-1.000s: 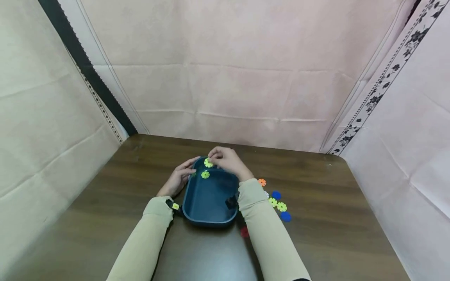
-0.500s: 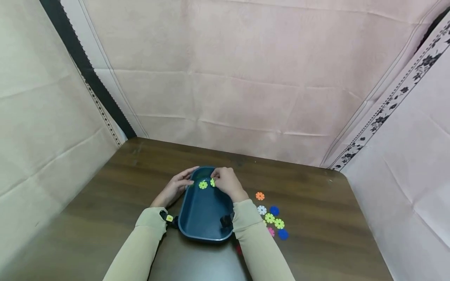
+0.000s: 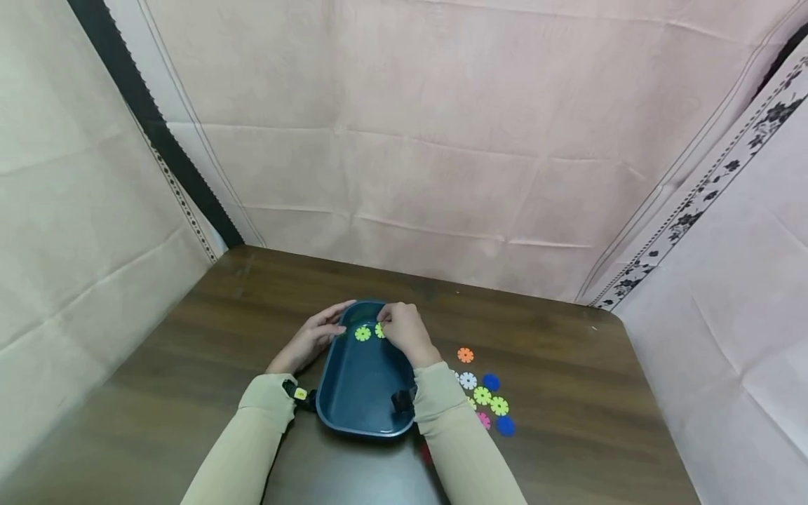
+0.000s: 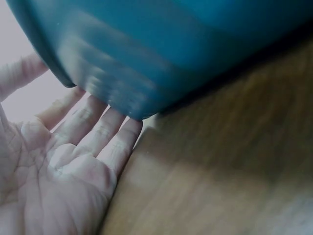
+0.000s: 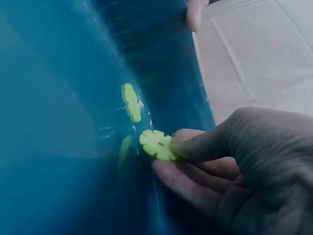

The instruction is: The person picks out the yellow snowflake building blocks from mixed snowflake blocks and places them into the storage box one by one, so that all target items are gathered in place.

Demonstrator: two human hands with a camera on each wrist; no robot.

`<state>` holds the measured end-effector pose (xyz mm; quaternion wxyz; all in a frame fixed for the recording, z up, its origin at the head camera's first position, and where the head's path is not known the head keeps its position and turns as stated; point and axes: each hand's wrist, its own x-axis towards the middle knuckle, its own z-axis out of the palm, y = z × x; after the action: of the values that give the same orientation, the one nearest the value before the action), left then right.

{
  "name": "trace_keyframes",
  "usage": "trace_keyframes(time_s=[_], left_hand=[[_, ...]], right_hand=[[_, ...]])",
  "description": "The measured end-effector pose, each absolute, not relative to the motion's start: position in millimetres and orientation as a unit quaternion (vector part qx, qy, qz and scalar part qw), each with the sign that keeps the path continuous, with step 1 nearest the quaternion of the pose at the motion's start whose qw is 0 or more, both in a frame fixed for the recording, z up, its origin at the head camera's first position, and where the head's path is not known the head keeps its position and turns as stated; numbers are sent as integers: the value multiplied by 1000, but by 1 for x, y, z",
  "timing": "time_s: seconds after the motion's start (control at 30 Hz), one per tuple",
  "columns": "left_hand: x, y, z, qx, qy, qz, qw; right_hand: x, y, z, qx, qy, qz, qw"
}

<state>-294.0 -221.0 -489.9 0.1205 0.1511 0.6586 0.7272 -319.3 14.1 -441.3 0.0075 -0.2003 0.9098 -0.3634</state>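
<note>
A deep blue tray (image 3: 362, 393) with rounded corners stands on the table in the head view. My left hand (image 3: 313, 337) holds its far left side, thumb over the rim and fingers against the outer wall, as the left wrist view shows. Inside the tray's far end, my right hand (image 3: 405, 328) pinches a yellow-green notched plastic disc (image 5: 156, 145) between thumb and fingers. Close beside it, a second yellow-green disc (image 5: 131, 103) stands on edge against the tray's far wall, with its reflection below. In the head view the right fingers partly cover the held disc.
Right of the tray, loose discs lie on the brown table (image 3: 568, 407): an orange disc (image 3: 465, 355), a white disc (image 3: 468, 380), blue ones and more yellow-green ones. A pink disc (image 3: 483, 420) and a red disc (image 3: 426, 454) lie partly behind the right sleeve. Pale cloth walls surround the table.
My right hand has lowered the pinched disc from near the tray's far rim down beside the other disc. The left hand keeps its hold. The head view has tilted slightly upward.
</note>
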Motion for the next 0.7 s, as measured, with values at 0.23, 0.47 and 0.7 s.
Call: trace_keyframes(time_s=[0.23,0.47,0.7], left_hand=[[-287,-216,-498,145,661,727,118],[-291,-218,-491,143,665,725,112],[-294,-219,-489,144,666,724,110]], right_hand=[[-316,18,-449,-201,909,-365,10],[-321,16,-446,-211,907,-365,-7],[-323,21,-433,-229,888,-399,9]])
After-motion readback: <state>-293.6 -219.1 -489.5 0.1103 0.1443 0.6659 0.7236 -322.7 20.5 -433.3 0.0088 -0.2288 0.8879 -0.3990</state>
